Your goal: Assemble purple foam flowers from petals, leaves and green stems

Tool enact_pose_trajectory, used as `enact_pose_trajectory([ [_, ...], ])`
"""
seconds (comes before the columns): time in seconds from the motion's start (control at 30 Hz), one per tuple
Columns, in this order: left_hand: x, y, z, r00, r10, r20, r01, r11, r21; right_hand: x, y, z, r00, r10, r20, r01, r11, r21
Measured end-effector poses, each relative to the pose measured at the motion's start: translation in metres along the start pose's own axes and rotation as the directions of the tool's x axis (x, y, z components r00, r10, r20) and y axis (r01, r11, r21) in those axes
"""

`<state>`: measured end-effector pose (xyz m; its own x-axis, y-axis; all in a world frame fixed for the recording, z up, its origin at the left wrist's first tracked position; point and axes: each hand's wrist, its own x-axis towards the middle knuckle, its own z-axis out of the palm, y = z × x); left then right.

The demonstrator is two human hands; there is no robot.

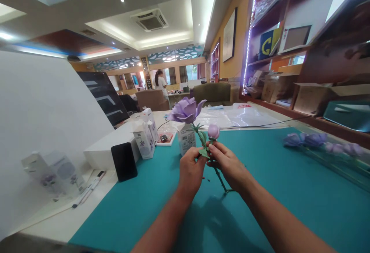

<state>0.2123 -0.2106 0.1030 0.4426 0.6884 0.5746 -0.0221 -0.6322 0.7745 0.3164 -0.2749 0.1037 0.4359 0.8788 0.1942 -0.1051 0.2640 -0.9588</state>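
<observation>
Two bare hands, the left hand [190, 172] and the right hand [228, 165], hold a tilted green flower stem [216, 172] above a teal cutting mat [289, 210], their fingers pinched closed on it, just below a lavender fabric rose [185, 110] and bud [214, 131]. Beyond lie a black phone [124, 161] and white boxes [143, 139]; a person [161, 85] stands far off.

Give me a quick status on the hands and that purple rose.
Both hands on stem: left hand at leaf, right hand pinching below bud. Purple rose held over teal mat. Carton behind.
</observation>
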Motion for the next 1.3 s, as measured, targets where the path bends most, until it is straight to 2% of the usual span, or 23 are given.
enact_pose_trajectory([
  [0.13,-0.001,0.001,-0.001,0.998,0.062,0.030,-0.063,0.996,0.065,-0.002,0.003,0.003,0.997,-0.080,0.023,0.081,0.995,-0.064],
  [0.27,-0.001,0.002,-0.002,0.995,0.068,0.068,-0.075,0.992,0.105,-0.003,0.005,0.004,0.994,-0.108,0.006,0.108,0.988,-0.110],
  [0.37,-0.001,0.004,-0.005,0.996,0.034,0.081,-0.043,0.993,0.106,-0.002,0.006,0.002,0.993,-0.116,-0.038,0.111,0.987,-0.117],
  [0.47,-0.002,0.008,-0.009,0.999,-0.024,0.037,0.021,0.996,0.089,0.000,0.007,-0.004,0.987,-0.141,-0.083,0.127,0.980,-0.152],
  [0.53,-0.002,0.010,-0.010,1.000,0.009,-0.012,-0.007,0.996,0.090,0.002,0.007,-0.009,0.983,-0.152,-0.107,0.131,0.974,-0.182],
  [0.63,-0.002,0.012,-0.010,0.990,0.138,-0.031,-0.132,0.982,0.138,0.003,0.005,-0.014,0.980,-0.147,-0.134,0.114,0.967,-0.228],
  [0.93,0.000,0.011,0.001,0.960,0.276,0.042,-0.276,0.916,0.290,0.000,0.004,-0.026,0.957,-0.212,-0.199,0.110,0.898,-0.427],
  [1.07,0.001,0.012,0.007,0.962,0.266,0.067,-0.274,0.920,0.281,0.000,0.003,-0.034,0.943,-0.265,-0.201,0.132,0.852,-0.507],
  [1.3,0.004,0.013,0.026,0.971,0.215,0.108,-0.234,0.945,0.227,-0.003,-0.003,-0.055,0.878,-0.441,-0.188,0.217,0.714,-0.666],
])
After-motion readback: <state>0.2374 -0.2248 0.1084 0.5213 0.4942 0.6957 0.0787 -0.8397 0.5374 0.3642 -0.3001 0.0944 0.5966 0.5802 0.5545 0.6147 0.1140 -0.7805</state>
